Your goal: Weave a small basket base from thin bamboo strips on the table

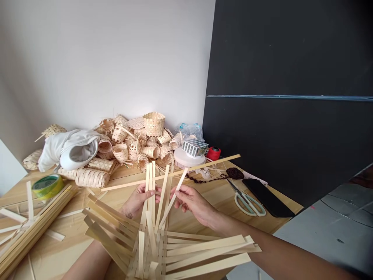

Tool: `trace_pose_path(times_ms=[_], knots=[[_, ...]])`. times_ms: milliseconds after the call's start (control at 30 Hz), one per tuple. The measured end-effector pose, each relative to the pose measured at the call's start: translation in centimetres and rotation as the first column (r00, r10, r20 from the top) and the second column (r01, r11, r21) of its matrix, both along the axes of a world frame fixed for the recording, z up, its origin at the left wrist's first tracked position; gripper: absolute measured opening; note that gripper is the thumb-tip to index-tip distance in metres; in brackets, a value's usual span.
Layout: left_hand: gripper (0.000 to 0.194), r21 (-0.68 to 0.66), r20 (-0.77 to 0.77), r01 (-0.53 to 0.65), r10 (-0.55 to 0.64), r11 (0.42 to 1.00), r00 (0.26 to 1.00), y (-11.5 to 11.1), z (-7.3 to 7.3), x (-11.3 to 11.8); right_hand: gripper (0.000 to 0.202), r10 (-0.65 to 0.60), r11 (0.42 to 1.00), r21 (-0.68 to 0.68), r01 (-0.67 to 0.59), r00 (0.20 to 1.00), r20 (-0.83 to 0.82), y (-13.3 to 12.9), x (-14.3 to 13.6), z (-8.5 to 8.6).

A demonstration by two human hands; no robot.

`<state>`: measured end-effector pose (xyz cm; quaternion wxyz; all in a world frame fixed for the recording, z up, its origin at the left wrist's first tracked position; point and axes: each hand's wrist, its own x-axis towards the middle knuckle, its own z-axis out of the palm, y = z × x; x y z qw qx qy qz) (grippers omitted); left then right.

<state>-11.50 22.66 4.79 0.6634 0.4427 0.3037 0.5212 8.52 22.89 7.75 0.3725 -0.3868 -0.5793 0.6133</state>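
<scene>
A partly woven base of pale wood strips (159, 249) sits in front of me, its loose ends fanning out left, right and away from me. My left hand (145, 195) pinches several upright strips (150, 182) at the far side of the weave. My right hand (189, 200) is closed, thumb and fingers, on one slanting strip (177, 191). A long loose strip (210, 164) runs crosswise among the upright strips, above both hands; how it passes between them is partly hidden.
Small woven baskets (154, 123) are piled at the wall beside a white cloth (54, 149). Green-yellow tape (48, 186) and a strip bundle (37, 229) lie left. Scissors (246, 200), a black phone-like slab (268, 198), red thread (213, 153) and a small box (194, 147) are right.
</scene>
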Motion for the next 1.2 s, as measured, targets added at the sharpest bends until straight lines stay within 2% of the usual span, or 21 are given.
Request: trace_pose_path(times_ms=[267,500,600,767,933,1033,1200], knots=[[0.025,0.042,0.005,0.02,-0.02,0.999,1.0,-0.1,0.2,0.4,0.026,0.14,0.99,0.006,-0.14,0.99,0.006,0.9,-2.1,0.5],[0.027,0.076,-0.004,0.053,-0.052,0.996,0.999,0.1,0.0,0.4,0.022,0.104,0.994,0.027,-0.106,0.992,0.076,1.3,-3.6,1.1],[0.03,0.107,-0.018,0.076,-0.074,0.991,0.997,0.1,0.1,0.3,0.02,0.14,0.988,0.055,-0.144,0.987,0.075,1.3,-3.8,1.6],[0.025,0.143,-0.039,0.106,-0.102,0.984,0.994,0.0,0.7,0.0,0.026,0.171,0.981,0.078,-0.177,0.982,0.083,1.4,-3.9,1.6],[0.019,0.199,-0.15,0.102,-0.073,0.975,0.986,0.6,0.3,-0.1,0.027,0.179,0.979,0.076,-0.187,0.979,0.101,1.7,-4.1,1.6],[0.02,0.173,-0.135,0.075,-0.052,0.982,0.989,0.8,0.1,-0.1,0.023,0.196,0.979,0.043,-0.201,0.976,0.096,1.5,-3.6,1.7],[0.019,0.103,-0.128,0.019,-0.005,0.994,0.992,0.5,0.3,-0.1,0.024,0.279,0.948,0.117,-0.297,0.948,0.151,0.3,-1.2,2.4]])
